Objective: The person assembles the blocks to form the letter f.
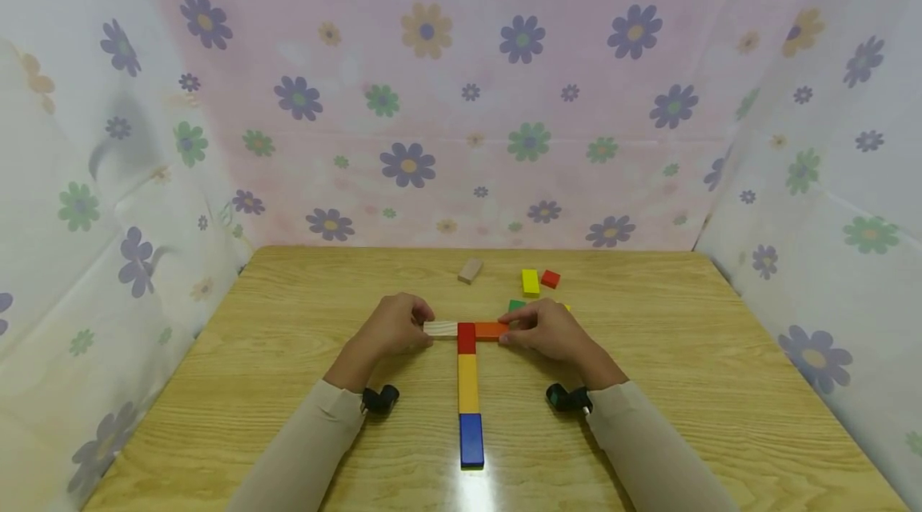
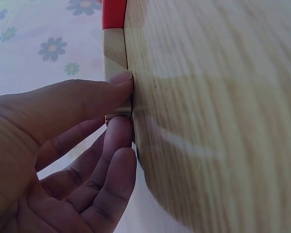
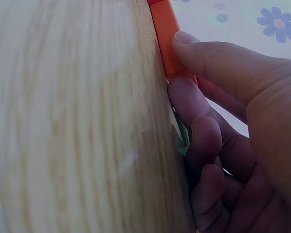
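On the wooden table, blocks lie in a T shape. Its stem runs from a red block [image 1: 467, 338] through a yellow-orange stretch [image 1: 468, 384] to a blue block [image 1: 471, 440] nearest me. To the left of the red block lies a plain wood block [image 1: 441, 329], pinched at its outer end by the thumb and fingers of my left hand [image 1: 392, 326]. An orange block [image 1: 491, 331] forms the other arm. My right hand [image 1: 553, 330] pinches that one by its outer end, thumb on the near side in the right wrist view.
Behind the T lie a loose plain wood block [image 1: 471, 270], a yellow block [image 1: 531, 282] and a small red block [image 1: 551, 279]. A green block [image 1: 516, 306] is partly hidden behind my right hand. Flowered cloth [image 1: 446, 200] hangs beyond the table's back edge.
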Motion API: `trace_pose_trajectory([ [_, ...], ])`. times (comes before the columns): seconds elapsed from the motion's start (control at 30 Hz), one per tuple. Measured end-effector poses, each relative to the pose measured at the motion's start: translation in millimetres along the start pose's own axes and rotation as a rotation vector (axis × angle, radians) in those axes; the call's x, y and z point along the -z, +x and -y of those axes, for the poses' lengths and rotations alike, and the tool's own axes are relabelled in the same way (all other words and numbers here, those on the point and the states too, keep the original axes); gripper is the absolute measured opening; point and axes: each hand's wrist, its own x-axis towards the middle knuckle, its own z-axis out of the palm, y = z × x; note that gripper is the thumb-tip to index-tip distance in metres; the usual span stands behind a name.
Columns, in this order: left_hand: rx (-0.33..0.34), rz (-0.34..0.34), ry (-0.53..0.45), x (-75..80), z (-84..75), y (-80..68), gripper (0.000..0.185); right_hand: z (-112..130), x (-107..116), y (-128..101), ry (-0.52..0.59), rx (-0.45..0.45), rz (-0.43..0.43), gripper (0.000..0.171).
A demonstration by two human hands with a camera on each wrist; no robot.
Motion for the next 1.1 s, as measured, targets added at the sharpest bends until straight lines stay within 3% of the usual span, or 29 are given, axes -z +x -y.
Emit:
trace_pose_trajectory([
  [0.77,-0.02,0.026,-0.01,1.9,3.0,2.4,0.028,2.8,7.2,-0.3,-0.006,0.028,0.018,0.038],
  [1.1,-0.027,0.023,-0.012,2.4,2.3,0.5,0.027,4.9,19.1,4.2,-0.068,0.051,-0.024,0.039],
])
